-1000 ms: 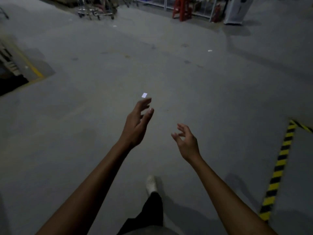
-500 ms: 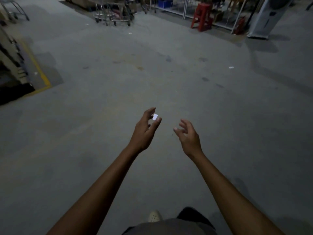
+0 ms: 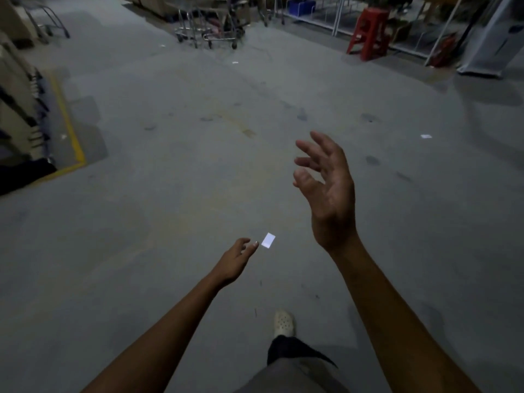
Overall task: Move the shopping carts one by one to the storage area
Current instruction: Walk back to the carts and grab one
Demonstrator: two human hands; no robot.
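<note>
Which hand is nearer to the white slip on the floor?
Left. The left hand has its fingertips just left of the white slip; the right hand is farther up and right.

Far ahead on the floor, shopping carts; right of them, a stool. Nearer, a paper slip on the floor, between left hand and right hand.

Two hands show: one left hand and one right hand. One pale shoe is near. Three white paper scraps lie on the floor. One red stool stands far right. The clustered shopping carts far off cannot be counted. One separate cart frame stands far left.
</note>
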